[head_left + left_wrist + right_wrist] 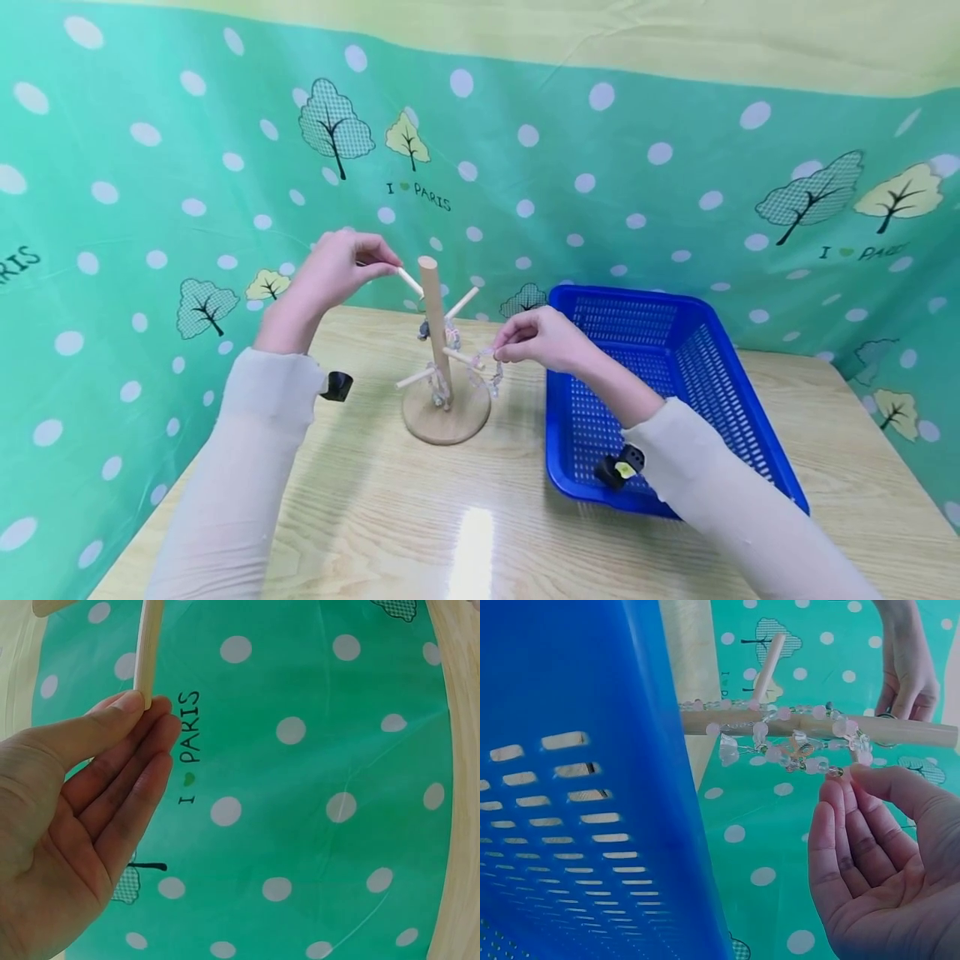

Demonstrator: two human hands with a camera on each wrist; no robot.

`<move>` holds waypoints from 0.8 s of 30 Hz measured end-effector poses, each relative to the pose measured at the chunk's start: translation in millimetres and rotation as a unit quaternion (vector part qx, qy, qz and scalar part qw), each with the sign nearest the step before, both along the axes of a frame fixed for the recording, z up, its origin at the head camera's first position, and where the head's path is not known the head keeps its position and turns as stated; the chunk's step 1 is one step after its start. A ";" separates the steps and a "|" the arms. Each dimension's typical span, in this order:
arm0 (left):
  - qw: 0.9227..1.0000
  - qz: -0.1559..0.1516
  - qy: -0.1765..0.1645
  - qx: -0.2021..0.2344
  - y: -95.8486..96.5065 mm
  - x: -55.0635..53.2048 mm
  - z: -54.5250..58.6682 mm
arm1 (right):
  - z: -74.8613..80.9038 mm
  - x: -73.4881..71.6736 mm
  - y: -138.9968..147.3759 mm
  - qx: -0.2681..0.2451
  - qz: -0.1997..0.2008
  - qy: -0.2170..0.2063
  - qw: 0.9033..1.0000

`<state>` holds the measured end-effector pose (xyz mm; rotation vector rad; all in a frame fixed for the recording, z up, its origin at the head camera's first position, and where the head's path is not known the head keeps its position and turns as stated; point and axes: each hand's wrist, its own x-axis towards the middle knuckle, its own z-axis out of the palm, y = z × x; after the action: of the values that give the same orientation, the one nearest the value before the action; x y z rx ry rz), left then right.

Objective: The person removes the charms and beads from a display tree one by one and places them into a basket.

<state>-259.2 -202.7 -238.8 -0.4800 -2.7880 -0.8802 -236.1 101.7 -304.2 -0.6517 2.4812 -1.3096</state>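
Note:
A wooden stand [435, 333] with several side pegs and a round base stands on the table. My left hand [337, 267] pinches the end of its upper left peg [148, 652] between thumb and fingers. On the other side, my right hand [551, 337] pinches a beaded bracelet [821, 769] of pink and clear beads with small charms. The bracelet hangs at the tip of the lower right peg [459, 357]; whether the peg passes fully through its loop I cannot tell. Other bracelets hang on the stand, including one on the lower left peg [412, 379].
A blue plastic basket [557, 417] with slotted walls stands right of the stand, under my right forearm. Behind the wooden table [390, 517] hangs a green dotted cloth [630, 183] with printed trees.

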 end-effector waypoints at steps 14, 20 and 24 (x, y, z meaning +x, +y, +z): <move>0.997 -0.017 -0.049 0.057 -5.1 -5.0 -6.6 | 3.4 10.8 25.9 -0.006 -0.004 0.013 1.000; 0.996 -0.012 -0.049 0.076 -8.4 -7.6 -13.0 | 9.8 10.8 44.0 -0.001 -0.032 0.013 0.999; 0.994 -0.007 -0.050 0.094 -11.0 -8.1 -14.9 | 13.6 8.5 56.6 -0.001 -0.042 0.025 0.999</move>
<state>-267.3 -213.7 -253.6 -0.4355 -2.7561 -1.1862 -227.5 158.3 -290.6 -0.5957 2.5734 -1.3419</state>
